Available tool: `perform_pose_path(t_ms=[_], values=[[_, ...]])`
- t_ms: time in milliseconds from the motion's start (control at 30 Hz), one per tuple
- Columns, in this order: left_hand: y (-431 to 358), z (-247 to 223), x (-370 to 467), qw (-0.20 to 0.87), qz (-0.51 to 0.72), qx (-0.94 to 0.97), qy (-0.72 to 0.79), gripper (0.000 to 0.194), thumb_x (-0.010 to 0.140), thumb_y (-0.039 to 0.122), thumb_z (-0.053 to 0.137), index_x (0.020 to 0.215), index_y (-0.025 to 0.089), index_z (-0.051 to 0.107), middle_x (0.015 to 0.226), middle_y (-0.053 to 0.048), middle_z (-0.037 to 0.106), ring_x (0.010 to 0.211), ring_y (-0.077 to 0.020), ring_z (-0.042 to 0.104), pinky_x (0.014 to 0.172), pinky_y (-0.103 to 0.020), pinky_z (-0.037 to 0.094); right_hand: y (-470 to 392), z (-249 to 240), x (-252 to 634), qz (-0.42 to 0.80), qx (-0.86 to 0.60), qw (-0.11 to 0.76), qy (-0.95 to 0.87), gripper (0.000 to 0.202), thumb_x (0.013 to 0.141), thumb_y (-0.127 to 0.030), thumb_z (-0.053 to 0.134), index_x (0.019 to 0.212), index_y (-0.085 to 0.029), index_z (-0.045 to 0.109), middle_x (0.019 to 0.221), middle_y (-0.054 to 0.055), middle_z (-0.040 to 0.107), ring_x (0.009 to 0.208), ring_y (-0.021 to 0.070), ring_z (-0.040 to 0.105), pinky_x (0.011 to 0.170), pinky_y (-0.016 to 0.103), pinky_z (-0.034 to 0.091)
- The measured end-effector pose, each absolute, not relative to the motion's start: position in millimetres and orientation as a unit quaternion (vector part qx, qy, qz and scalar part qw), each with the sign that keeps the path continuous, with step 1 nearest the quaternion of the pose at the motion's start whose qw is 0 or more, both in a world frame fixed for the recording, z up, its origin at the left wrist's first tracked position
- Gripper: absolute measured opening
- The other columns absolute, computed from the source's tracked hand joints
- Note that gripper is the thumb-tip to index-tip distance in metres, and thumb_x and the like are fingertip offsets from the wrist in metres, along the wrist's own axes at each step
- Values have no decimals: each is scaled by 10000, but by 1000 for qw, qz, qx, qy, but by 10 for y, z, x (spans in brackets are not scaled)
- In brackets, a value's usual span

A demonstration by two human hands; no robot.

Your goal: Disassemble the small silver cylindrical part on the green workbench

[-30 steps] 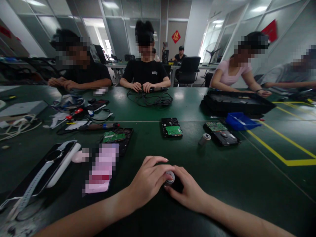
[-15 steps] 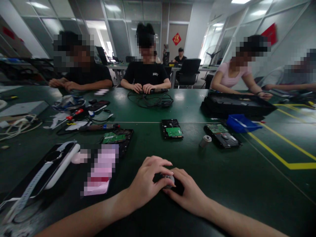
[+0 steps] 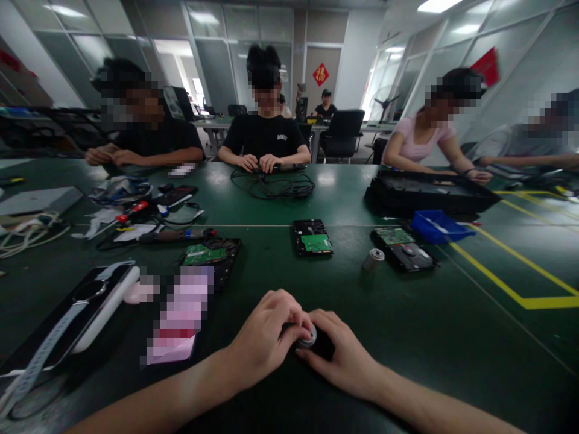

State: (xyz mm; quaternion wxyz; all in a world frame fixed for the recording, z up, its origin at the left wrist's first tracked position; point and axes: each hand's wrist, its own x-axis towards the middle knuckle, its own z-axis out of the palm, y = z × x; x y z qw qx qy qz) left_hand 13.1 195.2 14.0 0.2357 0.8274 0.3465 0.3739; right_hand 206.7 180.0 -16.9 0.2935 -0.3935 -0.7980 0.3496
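A small grey metal cylinder (image 3: 308,339) with a round top stands at the near middle of the green table (image 3: 407,343), mostly hidden by my hands. My right hand (image 3: 341,346) curls round its right side, thumb and fingers gripping it. Over its top, my left hand (image 3: 271,328) is closed in a pinch, thumb against fingertips. Whatever lies between those fingertips is too small to make out. A similar metal cylinder (image 3: 373,260) stands farther off to the right.
Hard drives with green circuit boards lie ahead (image 3: 313,237), right (image 3: 404,248) and left (image 3: 205,255). At left are an electric screwdriver (image 3: 176,235), a pink-screened phone (image 3: 181,319) and a watch (image 3: 88,290). Beyond sit a blue bin (image 3: 441,226), black tray (image 3: 429,196) and co-workers.
My left fingers, earlier spread around the cylinder's top, have drawn together into a pinch over it. My right hand stays round the cylinder. The view has shifted slightly.
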Motion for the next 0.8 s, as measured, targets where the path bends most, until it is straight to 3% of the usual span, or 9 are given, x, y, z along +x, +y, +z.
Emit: perform_pose_path(t_ms=[233,367,533,667,800], values=[[1950,79,134,232,388,812,370,156,824,250,685,882,196,551,896,-40,651,877,-191,605,818,-343,476,1811,-184,2059,343,-393,293,-801,371,784,-195,651,1136,-239,546,1065,41,618,975,204,563,867,358,453],[1941,97,131,191,378,837,345,156,838,247,671,980,211,620,1060,-60,652,1017,-213,598,896,-375,470,1821,-199,2060,341,-402,293,-798,349,779,-199,657,1111,-229,552,1057,46,616,976,208,560,864,361,457],[1992,227,108,170,419,832,321,86,821,231,694,897,204,663,905,-21,684,875,-169,634,818,-312,493,1813,-193,2065,341,-394,290,-803,362,785,-202,660,1126,-249,546,1076,32,616,992,204,558,884,366,448],[2047,348,-26,158,446,773,424,44,815,254,699,831,216,685,905,-20,678,865,-168,648,789,-293,505,1808,-164,2068,351,-402,279,-798,408,796,-222,662,1179,-276,529,1112,25,611,1026,204,557,912,371,446],[1914,149,-182,236,439,707,502,129,812,235,700,887,193,604,863,-4,716,797,-168,702,761,-291,534,1821,-153,2067,358,-406,274,-795,424,802,-219,656,1198,-296,522,1142,18,607,1065,204,554,939,376,442]])
